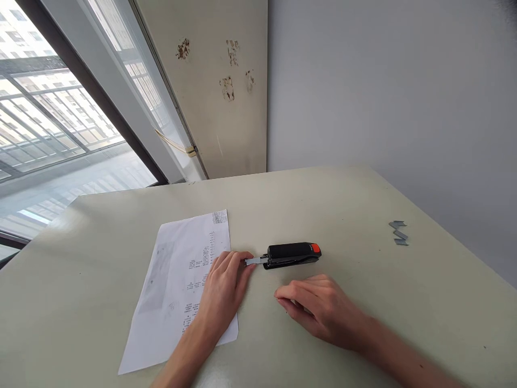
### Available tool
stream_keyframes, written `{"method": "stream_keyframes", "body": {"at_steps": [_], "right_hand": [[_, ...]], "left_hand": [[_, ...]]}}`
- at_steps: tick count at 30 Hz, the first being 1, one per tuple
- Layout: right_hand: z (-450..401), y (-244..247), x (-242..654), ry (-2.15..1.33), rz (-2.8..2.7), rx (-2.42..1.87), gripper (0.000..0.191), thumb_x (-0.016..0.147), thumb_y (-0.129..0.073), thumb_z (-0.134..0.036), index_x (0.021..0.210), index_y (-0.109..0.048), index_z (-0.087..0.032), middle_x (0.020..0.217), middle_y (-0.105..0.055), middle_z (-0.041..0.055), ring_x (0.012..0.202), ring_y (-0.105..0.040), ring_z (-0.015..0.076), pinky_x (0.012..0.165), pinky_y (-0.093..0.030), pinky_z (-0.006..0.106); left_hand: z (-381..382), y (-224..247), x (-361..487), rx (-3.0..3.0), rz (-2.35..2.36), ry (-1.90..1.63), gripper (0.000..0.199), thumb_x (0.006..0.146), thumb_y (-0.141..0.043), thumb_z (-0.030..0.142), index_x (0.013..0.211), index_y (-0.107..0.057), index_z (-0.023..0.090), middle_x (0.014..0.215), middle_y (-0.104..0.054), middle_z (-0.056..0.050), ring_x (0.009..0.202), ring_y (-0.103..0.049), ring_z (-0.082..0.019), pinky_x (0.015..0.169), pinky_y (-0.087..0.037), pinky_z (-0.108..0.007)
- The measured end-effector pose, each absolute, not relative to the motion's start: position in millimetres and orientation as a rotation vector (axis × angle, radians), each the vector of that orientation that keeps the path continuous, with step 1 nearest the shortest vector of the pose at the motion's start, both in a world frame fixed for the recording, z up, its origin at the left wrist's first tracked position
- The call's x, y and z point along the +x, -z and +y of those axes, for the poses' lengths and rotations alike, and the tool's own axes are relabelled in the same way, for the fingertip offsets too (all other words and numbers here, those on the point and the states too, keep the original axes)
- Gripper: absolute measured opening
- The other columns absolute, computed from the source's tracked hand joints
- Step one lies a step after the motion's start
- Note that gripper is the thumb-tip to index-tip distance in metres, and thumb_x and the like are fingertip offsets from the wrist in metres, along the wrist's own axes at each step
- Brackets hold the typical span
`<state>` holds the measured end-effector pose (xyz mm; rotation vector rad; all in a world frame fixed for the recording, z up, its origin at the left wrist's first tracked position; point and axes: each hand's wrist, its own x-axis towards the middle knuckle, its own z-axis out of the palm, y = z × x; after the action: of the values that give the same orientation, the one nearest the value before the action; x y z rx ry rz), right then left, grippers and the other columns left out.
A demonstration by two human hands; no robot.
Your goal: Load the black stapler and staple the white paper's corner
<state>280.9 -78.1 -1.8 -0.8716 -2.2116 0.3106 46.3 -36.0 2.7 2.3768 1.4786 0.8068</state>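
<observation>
A black stapler [293,254] with an orange-red patch at its right end lies on the table. From its left end sticks out a silver metal slide [255,261]. My left hand [226,275] pinches the outer end of that slide between thumb and fingers, its wrist resting over a printed sheet of paper [161,280]. Just in front of the stapler, apart from it, is my right hand [317,302], thumb and fingertips pressed together. Whether something small is in that pinch cannot be seen.
Several grey staple strips [399,234] lie near the right side of the pale table [323,205]. Behind the table stand a grey wall [383,86] and a stained cream panel [226,124]. A window [56,108] is at the left.
</observation>
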Motion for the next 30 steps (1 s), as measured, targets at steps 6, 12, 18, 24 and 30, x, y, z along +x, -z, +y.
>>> {"method": "stream_keyframes", "body": {"at_steps": [6,12,18,24,30], "right_hand": [[-77.8,1.9,282.3,-0.308,-2.209,-0.868,0.015,0.106,-0.048,-0.015,0.100,-0.061,-0.019,0.068,-0.060,-0.0057,0.052,-0.045,0.0096,0.055,-0.034,0.026],[-77.9,3.9,282.0,-0.315,-2.214,-0.877,0.016,0.106,-0.048,-0.015,0.100,-0.062,-0.020,0.068,-0.060,-0.0051,0.053,-0.045,0.0098,0.055,-0.035,0.026],[-77.5,2.5,283.9,-0.301,-2.212,-0.872,0.014,0.106,-0.049,-0.014,0.100,-0.061,-0.020,0.069,-0.062,-0.0044,0.054,-0.048,0.0102,0.055,-0.035,0.027],[-67.8,-2.9,292.7,-0.151,-1.874,-1.031,0.022,0.099,-0.059,-0.008,0.116,-0.062,-0.023,0.099,-0.072,0.0047,0.092,-0.067,0.0189,0.085,-0.052,0.034],[-58.0,8.4,299.7,-0.177,-1.938,-1.272,0.044,0.102,-0.063,-0.031,0.143,-0.053,-0.025,0.137,-0.062,0.0136,0.131,-0.055,0.0318,0.108,-0.048,0.053]], "left_hand": [[-35.8,-3.2,45.5,2.401,1.465,-0.771,0.013,0.106,-0.053,0.031,0.111,-0.063,0.026,0.101,-0.072,-0.003,0.094,-0.067,-0.022,0.083,-0.055,-0.038],[-34.6,-0.4,44.2,2.469,1.416,-0.763,0.015,0.107,-0.051,0.031,0.113,-0.064,0.026,0.103,-0.074,-0.003,0.097,-0.066,-0.023,0.085,-0.054,-0.040],[-35.3,-2.0,43.6,2.454,1.432,-0.761,0.015,0.106,-0.055,0.034,0.117,-0.062,0.026,0.107,-0.073,-0.003,0.101,-0.067,-0.024,0.087,-0.055,-0.040],[-23.5,-11.9,24.5,2.439,1.609,-0.900,0.022,0.106,-0.052,0.038,0.122,-0.060,0.026,0.122,-0.071,-0.007,0.119,-0.062,-0.029,0.099,-0.052,-0.047],[-5.1,2.0,-17.4,2.378,2.019,-0.749,0.048,0.106,-0.043,0.051,0.140,-0.051,0.018,0.159,-0.048,-0.019,0.154,-0.028,-0.043,0.114,-0.035,-0.069]]}}
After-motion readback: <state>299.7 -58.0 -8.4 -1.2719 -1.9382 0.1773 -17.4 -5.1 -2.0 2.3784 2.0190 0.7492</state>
